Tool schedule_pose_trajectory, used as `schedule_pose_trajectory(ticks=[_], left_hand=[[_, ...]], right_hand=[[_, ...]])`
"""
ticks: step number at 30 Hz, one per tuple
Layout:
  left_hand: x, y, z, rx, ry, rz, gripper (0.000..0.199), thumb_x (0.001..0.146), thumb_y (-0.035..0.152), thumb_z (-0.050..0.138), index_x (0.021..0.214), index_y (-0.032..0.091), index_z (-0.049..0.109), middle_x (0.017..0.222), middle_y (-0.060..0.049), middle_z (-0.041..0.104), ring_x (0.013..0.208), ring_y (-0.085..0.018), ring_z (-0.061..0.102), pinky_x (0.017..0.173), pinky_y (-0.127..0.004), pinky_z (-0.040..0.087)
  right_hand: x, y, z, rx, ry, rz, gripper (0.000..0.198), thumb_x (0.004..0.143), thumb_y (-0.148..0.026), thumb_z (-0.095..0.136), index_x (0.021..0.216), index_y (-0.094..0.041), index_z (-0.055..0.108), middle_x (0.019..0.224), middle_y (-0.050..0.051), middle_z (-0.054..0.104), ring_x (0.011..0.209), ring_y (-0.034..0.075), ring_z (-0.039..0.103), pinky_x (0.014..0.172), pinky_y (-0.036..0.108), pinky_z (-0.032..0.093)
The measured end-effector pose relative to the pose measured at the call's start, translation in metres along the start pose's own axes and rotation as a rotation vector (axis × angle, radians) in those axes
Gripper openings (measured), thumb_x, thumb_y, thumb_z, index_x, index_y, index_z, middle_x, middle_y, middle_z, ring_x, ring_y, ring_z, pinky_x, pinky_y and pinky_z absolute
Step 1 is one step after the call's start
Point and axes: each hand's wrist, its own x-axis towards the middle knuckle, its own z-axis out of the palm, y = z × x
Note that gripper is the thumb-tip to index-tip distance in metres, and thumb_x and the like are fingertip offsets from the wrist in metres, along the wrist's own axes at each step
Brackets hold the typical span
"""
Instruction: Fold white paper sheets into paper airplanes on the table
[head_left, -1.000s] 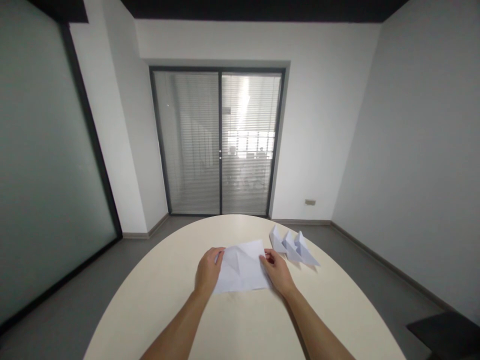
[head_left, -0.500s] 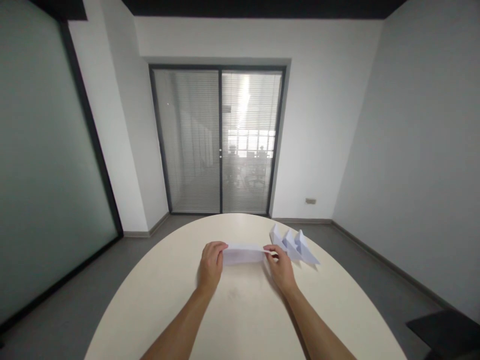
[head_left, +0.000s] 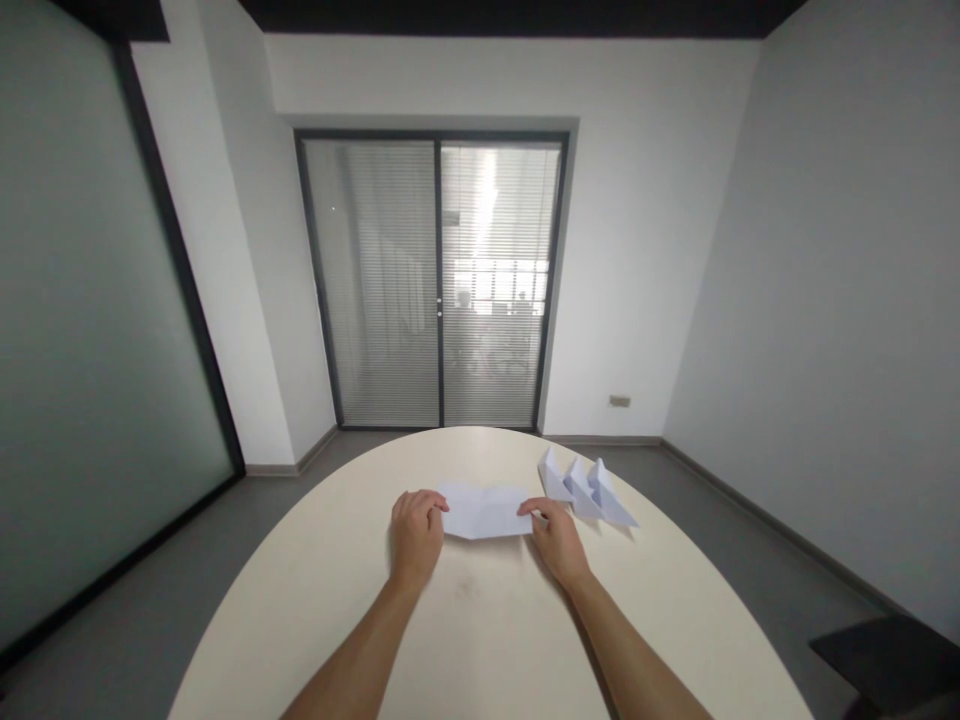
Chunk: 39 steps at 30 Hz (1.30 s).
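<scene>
A white sheet of paper (head_left: 486, 512) with crease lines is held between my two hands, just over the table. My left hand (head_left: 418, 530) pinches its left end, thumb and fingers closed on the edge. At the other end my right hand (head_left: 556, 535) grips the right edge between thumb and fingers. Three folded white paper boats (head_left: 589, 490) stand in a row on the table, just beyond and to the right of my right hand.
The round cream table (head_left: 465, 640) fills the area below my arms. A dark seat-like object (head_left: 892, 660) is at the lower right. Beyond the table are glass doors (head_left: 435, 280) with blinds, and a wall socket (head_left: 619, 401).
The paper has tilted, so its broad creased face now shows instead of a narrow strip. Both hands have come slightly nearer and keep hold of its ends.
</scene>
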Motion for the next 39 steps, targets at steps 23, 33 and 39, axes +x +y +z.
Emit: schedule_pose_trajectory(ticks=[23, 33, 39], left_hand=[[-0.005, 0.041, -0.008, 0.043, -0.601, 0.127, 0.024, 0.085, 0.009, 0.044, 0.092, 0.020, 0.063, 0.100, -0.006, 0.063, 0.102, -0.020, 0.056, 0.093, -0.032, 0.044], [-0.012, 0.034, 0.000, 0.242, -0.759, 0.030, 0.056, 0.097, 0.035, 0.031, 0.149, 0.016, 0.038, 0.158, -0.008, 0.030, 0.148, -0.027, 0.021, 0.120, -0.048, 0.017], [-0.009, 0.039, -0.005, 0.311, -0.751, -0.023, 0.058, 0.097, 0.038, 0.031, 0.149, 0.014, 0.038, 0.158, -0.010, 0.031, 0.147, -0.027, 0.024, 0.119, -0.047, 0.021]], right_hand=[[-0.004, -0.090, 0.006, -0.150, -0.529, -0.260, 0.035, 0.095, -0.033, 0.045, 0.121, -0.021, 0.064, 0.129, 0.009, 0.065, 0.122, 0.023, 0.056, 0.109, 0.039, 0.039], [-0.007, -0.081, 0.009, -0.424, -0.722, -0.055, 0.070, 0.094, -0.050, 0.038, 0.154, -0.014, 0.027, 0.161, 0.013, 0.022, 0.149, 0.028, 0.017, 0.121, 0.049, 0.013], [-0.016, -0.096, 0.011, -0.495, -0.754, -0.024, 0.086, 0.090, -0.061, 0.040, 0.155, -0.009, 0.019, 0.161, 0.017, 0.012, 0.151, 0.030, 0.007, 0.121, 0.051, 0.005]])
